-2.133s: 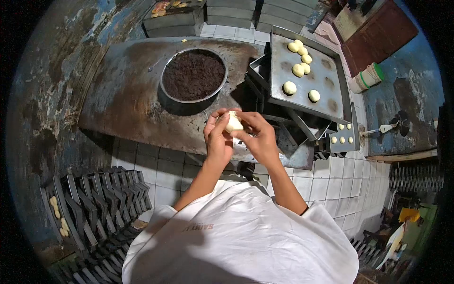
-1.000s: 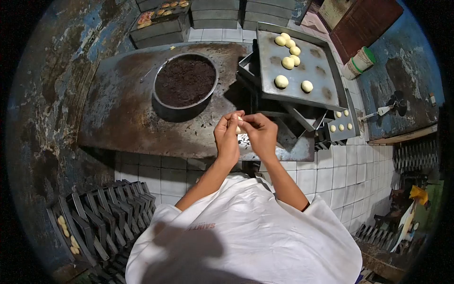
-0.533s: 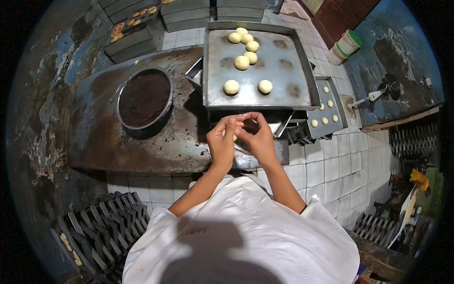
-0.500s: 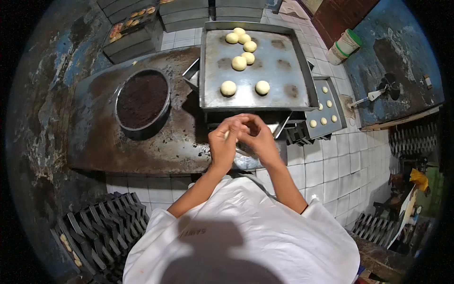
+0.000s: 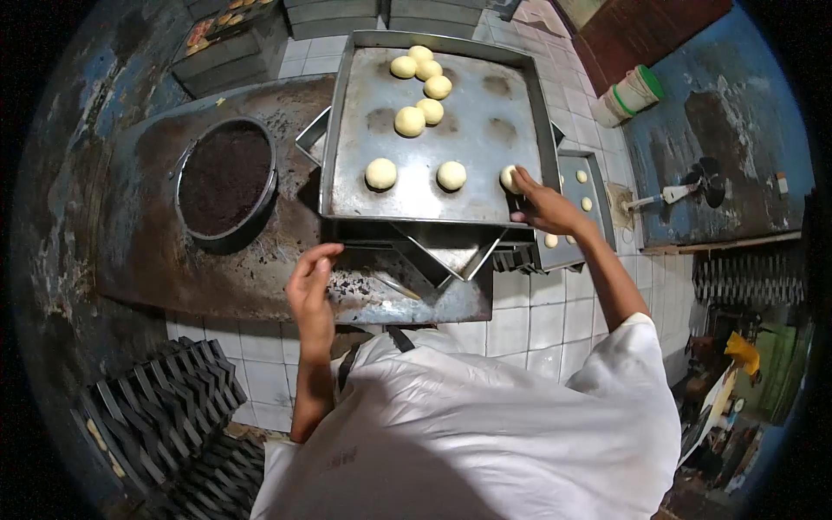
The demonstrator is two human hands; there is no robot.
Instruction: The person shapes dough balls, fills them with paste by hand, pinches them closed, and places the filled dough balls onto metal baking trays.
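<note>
My right hand (image 5: pixel 546 206) is at the front right corner of a metal baking tray (image 5: pixel 477 208), its fingers on a pale dough ball (image 5: pixel 509 179) that rests on the tray. Two more balls, a middle one (image 5: pixel 451 176) and a left one (image 5: pixel 380 174), make a front row with it. Farther back, several dough balls lie close together, among them a larger one (image 5: pixel 410 121). My left hand (image 5: pixel 312 286) hovers in front of the tray's left corner, fingers loosely apart and holding nothing.
Left of the tray, a round pan (image 5: pixel 274 178) of dark crumbly filling stands on the worn table (image 5: pixel 139 234). Under the tray are other tilted trays (image 5: pixel 468 270). A lower tray (image 5: pixel 604 195) with dough balls is at the right. Stacked dark tins (image 5: pixel 165 416) stand at lower left.
My hands, together in front of the tray before, have parted. The right hand has brought a dough ball to the tray's front right; the left has moved left. The view has shifted slightly.
</note>
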